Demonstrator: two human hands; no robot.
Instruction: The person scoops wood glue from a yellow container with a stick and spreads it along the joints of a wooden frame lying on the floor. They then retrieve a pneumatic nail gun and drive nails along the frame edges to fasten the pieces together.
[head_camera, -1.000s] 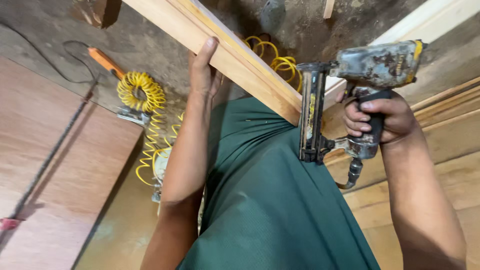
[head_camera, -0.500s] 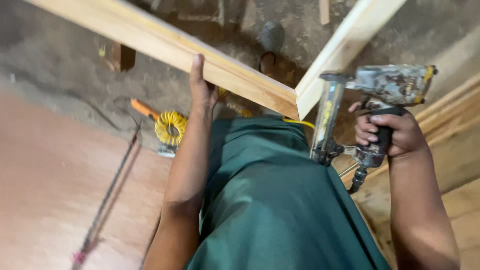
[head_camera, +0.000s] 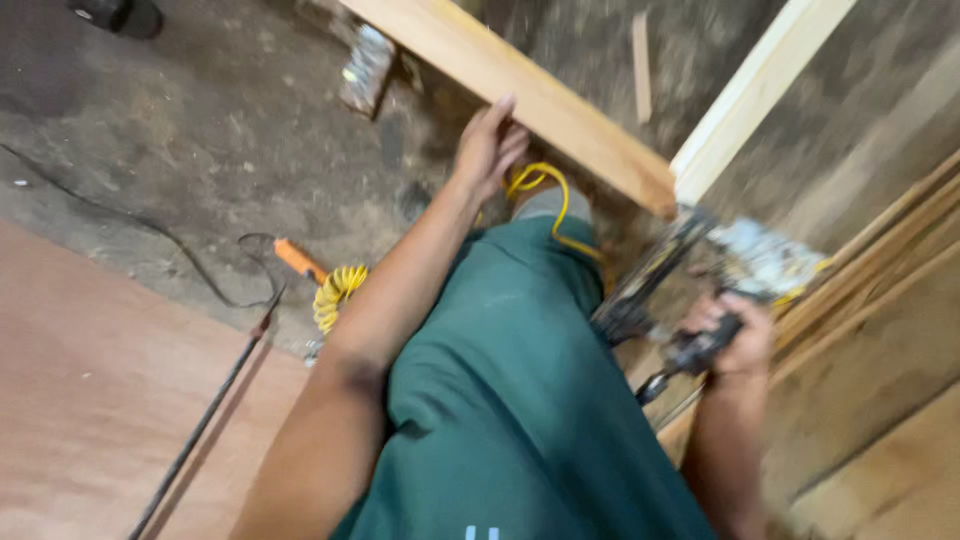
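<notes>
Two bare hands are at work over a rough concrete floor (head_camera: 200, 150). The left hand (head_camera: 488, 148) reaches forward with its fingers held together and laid flat against the near edge of a long wooden board (head_camera: 520, 90), which runs slantwise from the upper middle of the view down to the right. The board's lower end meets a pale strip of timber (head_camera: 760, 90) that slants up to the right edge. The right hand (head_camera: 735, 335) is wrapped tight about the dark grip of a nail gun (head_camera: 720, 275) (blurred by motion, so its nose cannot be placed exactly), which sits just below the joint of board and pale strip. A coiled yellow air hose (head_camera: 335, 295) lies on the floor beside the left forearm, and a further loop of it shows near the left hand. An orange-handled tool (head_camera: 298, 262) lies just beside the coil. A reddish plywood sheet (head_camera: 90, 400) fills the lower left, with a thin dark rod (head_camera: 210, 420) lying across it. Green trousers (head_camera: 520, 400) fill the middle foreground.
</notes>
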